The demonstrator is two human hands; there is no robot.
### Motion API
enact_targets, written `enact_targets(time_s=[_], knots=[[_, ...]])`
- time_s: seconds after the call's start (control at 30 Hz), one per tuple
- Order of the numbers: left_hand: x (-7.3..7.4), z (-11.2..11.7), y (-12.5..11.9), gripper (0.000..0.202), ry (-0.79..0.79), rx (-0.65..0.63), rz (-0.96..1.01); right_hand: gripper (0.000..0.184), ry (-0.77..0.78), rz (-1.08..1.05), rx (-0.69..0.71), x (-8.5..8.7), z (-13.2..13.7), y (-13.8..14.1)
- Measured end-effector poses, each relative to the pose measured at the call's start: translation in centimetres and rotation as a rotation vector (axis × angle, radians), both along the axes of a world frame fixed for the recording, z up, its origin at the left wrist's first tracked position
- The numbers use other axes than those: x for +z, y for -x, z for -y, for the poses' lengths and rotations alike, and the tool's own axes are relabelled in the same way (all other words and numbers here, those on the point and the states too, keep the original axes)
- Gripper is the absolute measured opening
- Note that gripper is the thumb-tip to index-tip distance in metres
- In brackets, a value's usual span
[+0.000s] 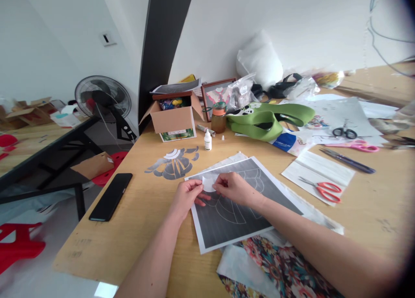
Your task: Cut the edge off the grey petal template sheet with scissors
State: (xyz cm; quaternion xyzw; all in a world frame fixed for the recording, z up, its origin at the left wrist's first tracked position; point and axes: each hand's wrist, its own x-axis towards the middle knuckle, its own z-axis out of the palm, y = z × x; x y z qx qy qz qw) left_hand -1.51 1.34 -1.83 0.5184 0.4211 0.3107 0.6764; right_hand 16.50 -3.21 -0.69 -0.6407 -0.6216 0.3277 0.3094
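Both hands meet over a dark grey printed sheet (236,211) with white curved outlines, lying on the wooden table (149,229). My left hand (186,196) and my right hand (235,187) each pinch one edge of a small white curved paper piece (208,183), holding it just above the sheet. To the upper left lies a cluster of grey cut-out paper shapes (175,165) with a white arc piece on top. A small white glue bottle (208,140) stands upright behind the sheet.
A black phone (111,196) lies left. Red-handled scissors (324,189) rest on white paper at right; black scissors (344,132), pink scissors (365,147) and a pen (348,160) lie beyond. A cardboard box (173,118), jar (218,116), green bag (269,118) and floral fabric (282,267) crowd the table.
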Motion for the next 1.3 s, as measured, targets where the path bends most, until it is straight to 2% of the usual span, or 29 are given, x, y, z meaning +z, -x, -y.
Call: enact_targets(time_s=[0.47,0.7,1.03,1.1,1.17,1.3], knots=[[-0.1,0.0,-0.1,0.036,-0.006,0.008,-0.011,0.019,0.011,-0.017,0.005,-0.2,-0.1,-0.1],[-0.1,-0.1,0.0,0.035,0.001,0.012,-0.007,0.018,-0.031,-0.015,-0.001,-0.4,-0.2,-0.2],[0.1,0.0,0.0,0.033,0.016,-0.009,-0.012,0.016,0.002,-0.150,0.042,0.2,0.1,0.1],[0.1,0.0,-0.1,0.033,0.019,-0.009,-0.008,0.016,-0.044,-0.120,0.043,0.3,0.2,0.2],[0.2,0.0,0.0,0.035,0.034,0.006,-0.013,0.015,-0.162,-0.012,0.027,0.3,0.4,0.3],[0.4,-0.1,0.5,0.034,0.144,0.000,-0.003,0.020,-0.566,0.437,0.090,0.2,0.9,0.0]])
